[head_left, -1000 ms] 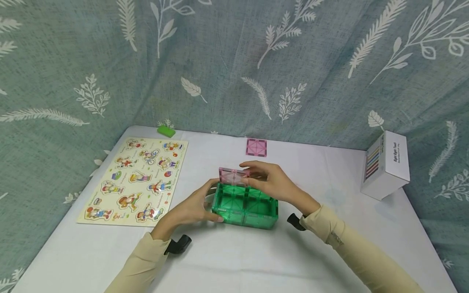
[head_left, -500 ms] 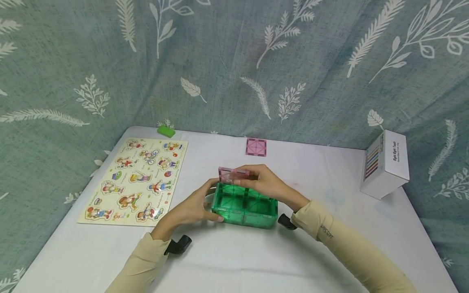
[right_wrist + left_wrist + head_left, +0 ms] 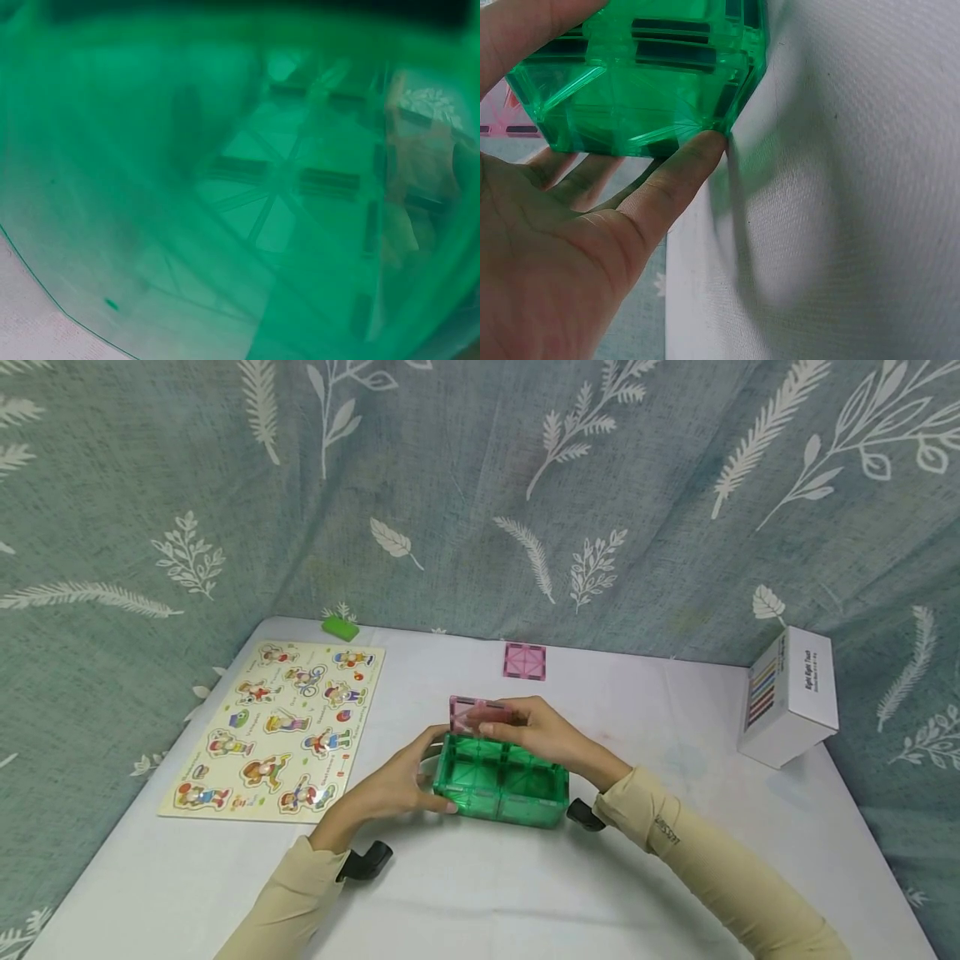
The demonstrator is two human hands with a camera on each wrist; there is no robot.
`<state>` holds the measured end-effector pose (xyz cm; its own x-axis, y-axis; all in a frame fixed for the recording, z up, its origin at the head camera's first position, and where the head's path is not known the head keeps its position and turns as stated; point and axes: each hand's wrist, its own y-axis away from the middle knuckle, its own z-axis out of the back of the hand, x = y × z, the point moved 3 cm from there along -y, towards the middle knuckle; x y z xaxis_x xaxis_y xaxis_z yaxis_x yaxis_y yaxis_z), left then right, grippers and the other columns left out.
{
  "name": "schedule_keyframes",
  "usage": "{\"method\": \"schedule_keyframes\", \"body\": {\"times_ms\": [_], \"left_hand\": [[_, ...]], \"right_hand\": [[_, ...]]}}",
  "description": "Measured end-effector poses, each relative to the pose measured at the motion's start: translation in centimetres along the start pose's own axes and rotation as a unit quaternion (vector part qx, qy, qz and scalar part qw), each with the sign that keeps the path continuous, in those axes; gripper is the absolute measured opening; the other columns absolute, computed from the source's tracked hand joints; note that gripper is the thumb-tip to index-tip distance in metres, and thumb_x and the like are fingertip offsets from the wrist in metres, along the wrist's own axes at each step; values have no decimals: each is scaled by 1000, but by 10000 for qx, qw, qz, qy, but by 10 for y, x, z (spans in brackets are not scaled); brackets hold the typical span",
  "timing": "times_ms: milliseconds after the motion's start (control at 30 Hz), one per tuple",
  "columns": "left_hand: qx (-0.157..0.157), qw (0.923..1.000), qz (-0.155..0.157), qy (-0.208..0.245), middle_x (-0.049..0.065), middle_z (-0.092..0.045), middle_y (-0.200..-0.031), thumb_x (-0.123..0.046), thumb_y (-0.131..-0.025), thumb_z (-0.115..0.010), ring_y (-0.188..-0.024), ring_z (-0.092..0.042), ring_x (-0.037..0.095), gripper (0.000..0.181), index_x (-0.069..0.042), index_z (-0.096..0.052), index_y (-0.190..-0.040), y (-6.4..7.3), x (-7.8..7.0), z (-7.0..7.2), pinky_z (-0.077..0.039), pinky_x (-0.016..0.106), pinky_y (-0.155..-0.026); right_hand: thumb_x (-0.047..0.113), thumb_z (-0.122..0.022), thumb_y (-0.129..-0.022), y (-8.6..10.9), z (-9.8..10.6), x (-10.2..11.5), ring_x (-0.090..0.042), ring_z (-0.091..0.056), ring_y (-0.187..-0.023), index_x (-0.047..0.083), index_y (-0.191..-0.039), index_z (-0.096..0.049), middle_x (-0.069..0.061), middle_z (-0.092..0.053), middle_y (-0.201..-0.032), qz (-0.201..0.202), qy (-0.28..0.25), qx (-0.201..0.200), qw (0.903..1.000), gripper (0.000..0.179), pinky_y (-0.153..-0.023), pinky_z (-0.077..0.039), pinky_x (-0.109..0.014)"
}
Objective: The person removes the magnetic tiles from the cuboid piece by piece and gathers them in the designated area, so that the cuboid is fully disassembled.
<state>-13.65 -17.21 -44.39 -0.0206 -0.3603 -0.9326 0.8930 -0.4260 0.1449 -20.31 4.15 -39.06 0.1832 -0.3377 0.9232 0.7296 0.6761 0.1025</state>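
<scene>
An open-topped box of clear green magnetic tiles [image 3: 501, 810] stands on the white cloth. My left hand [image 3: 386, 789] grips its left end, the thumb at the near corner; in the left wrist view the left hand [image 3: 570, 247] holds the green wall with fingers along both sides. Between thumb and fingers my right hand [image 3: 551, 735] pinches a pink magnetic tile [image 3: 462, 714], held upright at the box's far edge. Whether this tile touches the green rim I cannot tell. The right wrist view is filled by the blurred green tiles [image 3: 225, 150].
Another pink magnetic tile [image 3: 525, 662] lies flat farther back. On the left is a picture puzzle board [image 3: 277, 735], with a small green block [image 3: 341, 628] behind it. A white box [image 3: 795, 710] stands at the far right, near the hanging leaf-patterned curtain [image 3: 450, 485].
My right hand has shifted slightly left along the pink tile and now covers more of its right part. The tile has risen a little since half a second ago. My left hand stays put.
</scene>
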Motion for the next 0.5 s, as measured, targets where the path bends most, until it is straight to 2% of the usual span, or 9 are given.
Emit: {"method": "schedule_keyframes", "body": {"times_ms": [267,500], "left_hand": [[2,10000,79,-10,16,-29,-164,-9,-71,-89,-152,-23,46,107,-20,-24,-156,0,0,-1,-38,65,-113],[1,10000,42,-46,16,-31,-163,-10,-72,-89,-152,-24,45,106,-20,-26,-155,0,0,0,-39,64,-112]], "right_hand": [[25,-59,-102,0,1,-2,-19,-66,-121,17,-132,-67,-5,-69,-132,-238,-285,-29,9993,32,-103,-55,-40],[25,-58,-103,-1,1,-2,-23,-67,-121,13,-135,-64,-10,-69,-131,-175,-406,23,9990,35,-103,-55,-42]]}}
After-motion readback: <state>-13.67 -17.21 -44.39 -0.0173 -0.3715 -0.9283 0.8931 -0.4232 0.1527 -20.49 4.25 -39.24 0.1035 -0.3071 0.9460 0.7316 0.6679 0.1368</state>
